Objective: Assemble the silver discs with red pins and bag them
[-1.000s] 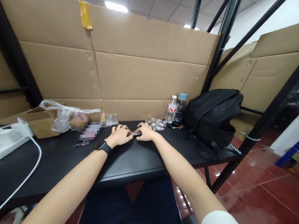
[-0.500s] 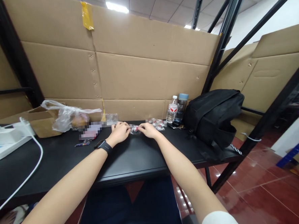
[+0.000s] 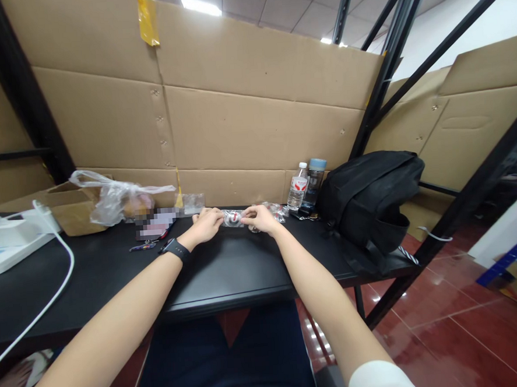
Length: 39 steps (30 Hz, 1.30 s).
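Observation:
Between my two hands a small clear plastic packet (image 3: 232,218) with a red and dark round item inside is held just over the black tabletop. My left hand (image 3: 206,224), with a dark watch at its wrist, pinches the packet's left end. The right hand (image 3: 260,218) has its thumb and fingers closed on the other end. What exactly the packet contains is too small to make out. More clear packets with red bits (image 3: 278,211) lie behind and to the right of my right hand, partly hidden by it.
At right stand a water bottle (image 3: 297,186), a blue-capped bottle (image 3: 314,182) and a black backpack (image 3: 368,201). Leftward are a clear packet (image 3: 193,204), a plastic bag (image 3: 119,199), a cardboard box (image 3: 75,210) and a white power strip (image 3: 12,255) with a cable. Cardboard walls the back.
My right hand has shifted slightly right and its fingers have curled. More of the packet shows between the hands, and it looks flatter and more stretched out.

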Tool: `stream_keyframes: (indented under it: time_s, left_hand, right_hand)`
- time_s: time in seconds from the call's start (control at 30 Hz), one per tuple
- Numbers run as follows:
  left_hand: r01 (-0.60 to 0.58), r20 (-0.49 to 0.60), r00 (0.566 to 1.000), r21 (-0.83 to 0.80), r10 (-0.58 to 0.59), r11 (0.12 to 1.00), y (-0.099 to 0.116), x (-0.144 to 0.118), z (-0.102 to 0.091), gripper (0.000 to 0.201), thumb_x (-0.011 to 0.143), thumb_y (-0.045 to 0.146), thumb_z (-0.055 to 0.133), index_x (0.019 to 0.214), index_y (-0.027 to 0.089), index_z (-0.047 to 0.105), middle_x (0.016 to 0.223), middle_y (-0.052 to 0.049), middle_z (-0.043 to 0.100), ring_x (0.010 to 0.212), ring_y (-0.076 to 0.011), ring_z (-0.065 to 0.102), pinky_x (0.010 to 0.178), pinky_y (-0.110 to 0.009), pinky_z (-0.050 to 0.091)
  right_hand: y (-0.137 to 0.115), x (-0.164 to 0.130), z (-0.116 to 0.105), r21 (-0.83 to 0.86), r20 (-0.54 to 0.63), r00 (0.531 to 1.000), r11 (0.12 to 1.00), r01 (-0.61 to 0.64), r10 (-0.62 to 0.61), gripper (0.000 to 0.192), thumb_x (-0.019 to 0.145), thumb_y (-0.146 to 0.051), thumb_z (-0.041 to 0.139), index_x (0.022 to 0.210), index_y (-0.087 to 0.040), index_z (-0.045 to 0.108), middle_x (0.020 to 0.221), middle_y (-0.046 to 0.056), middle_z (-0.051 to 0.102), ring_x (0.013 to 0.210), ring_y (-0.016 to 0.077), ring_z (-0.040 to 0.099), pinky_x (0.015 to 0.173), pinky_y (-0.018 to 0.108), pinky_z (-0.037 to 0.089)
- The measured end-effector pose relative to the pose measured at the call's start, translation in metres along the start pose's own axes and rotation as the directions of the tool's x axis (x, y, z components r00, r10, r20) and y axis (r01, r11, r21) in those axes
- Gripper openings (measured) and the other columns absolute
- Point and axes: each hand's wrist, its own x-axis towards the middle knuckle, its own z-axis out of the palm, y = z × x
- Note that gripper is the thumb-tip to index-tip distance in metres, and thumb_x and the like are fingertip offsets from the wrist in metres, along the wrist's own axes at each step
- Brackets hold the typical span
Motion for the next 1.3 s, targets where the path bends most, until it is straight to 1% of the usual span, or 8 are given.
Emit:
stream_keyframes:
  time_s: [0.3,0.5,0.63,0.8,0.93,1.17,1.23,1.3]
  left_hand:
    - [0.018,-0.037,0.999,0.001,-0.017,1.0,0.009,-0.005,-0.007,0.031,0.096,0.042,0.047,0.095,0.028,0.074,0.122,-0.005,0.068,0.122,-0.0305,0.047,0.095,-0.047,0.032]
    - [0.031,-0.03,0.999,-0.011,-0.032,0.999,0.009,-0.003,-0.006,0.032,0.095,0.041,0.046,0.091,0.028,0.075,0.122,-0.005,0.069,0.121,-0.0316,0.048,0.096,-0.048,0.033]
    - [0.042,-0.004,0.999,0.01,-0.042,0.999,0.003,-0.003,-0.003,0.028,0.092,0.039,0.05,0.094,0.031,0.077,0.123,-0.004,0.069,0.122,-0.0332,0.048,0.098,-0.051,0.032]
    - [0.066,-0.063,0.996,0.11,-0.059,0.992,-0.016,-0.002,-0.007,0.028,0.089,0.029,0.051,0.1,0.032,0.076,0.124,-0.006,0.069,0.122,-0.0348,0.048,0.098,-0.052,0.034]
    - [0.131,-0.117,0.987,0.159,-0.114,0.978,-0.041,-0.002,-0.023,0.034,0.085,0.022,0.05,0.107,0.031,0.075,0.125,-0.007,0.069,0.119,-0.0347,0.054,0.097,-0.052,0.038]
    - [0.019,0.175,0.984,0.073,-0.032,0.997,-0.07,-0.001,-0.035,0.031,0.083,0.037,0.054,0.1,0.024,0.077,0.106,-0.005,0.078,0.098,-0.0238,0.07,0.088,-0.03,0.05]
    - [-0.028,0.168,0.986,0.07,0.016,0.997,-0.073,-0.001,-0.031,0.034,0.085,0.032,0.051,0.104,0.023,0.078,0.11,-0.006,0.077,0.102,-0.0242,0.069,0.091,-0.031,0.049]
    - [-0.054,0.129,0.991,0.11,0.039,0.992,-0.074,-0.001,-0.026,0.036,0.086,0.026,0.05,0.11,0.026,0.077,0.121,-0.006,0.074,0.11,-0.026,0.066,0.097,-0.034,0.046]
  right_hand:
    - [-0.003,-0.003,0.001,-0.016,-0.023,0.999,0.999,0.038,-0.038,0.026,0.07,-0.034,0.084,0.082,-0.014,0.072,0.074,0.005,0.072,0.054,0.0115,0.059,0.044,0.02,0.044]
    - [-0.002,0.001,0.001,-0.033,-0.041,0.999,0.999,-0.019,0.017,0.013,0.074,-0.024,0.079,0.079,-0.015,0.071,0.069,0.003,0.07,0.055,0.0116,0.059,0.049,0.021,0.046]
    - [0.004,0.008,-0.011,-0.06,-0.22,0.976,0.998,-0.021,0.007,0.008,0.076,-0.018,0.074,0.079,-0.015,0.068,0.079,0.005,0.073,0.071,0.0145,0.066,0.066,0.024,0.051]
    - [0.016,0.01,-0.043,-0.326,-0.501,0.858,0.894,-0.309,0.113,0.017,0.077,-0.018,0.072,0.093,-0.02,0.066,0.085,0.004,0.075,0.087,0.0207,0.069,0.083,0.034,0.049]
    - [0.026,0.006,-0.057,-0.518,-0.569,0.813,0.715,-0.469,0.121,0.028,0.079,-0.018,0.07,0.106,-0.024,0.063,0.106,0.009,0.075,0.112,0.0288,0.064,0.098,0.046,0.041]
    - [0.027,0.005,-0.054,-0.631,-0.558,0.822,0.587,-0.508,0.112,0.026,0.083,-0.02,0.065,0.108,-0.021,0.067,0.114,0.013,0.072,0.114,0.0299,0.063,0.101,0.047,0.037]
    - [0.023,0.005,-0.054,-0.695,-0.484,0.874,0.592,-0.408,0.035,0.023,0.083,-0.02,0.064,0.105,-0.02,0.07,0.115,0.012,0.072,0.113,0.0273,0.064,0.099,0.041,0.041]
    - [0.018,0.004,-0.054,-0.75,-0.283,0.959,0.628,-0.208,-0.02,0.025,0.081,-0.02,0.066,0.104,-0.02,0.073,0.114,0.01,0.073,0.109,0.0238,0.065,0.096,0.033,0.045]
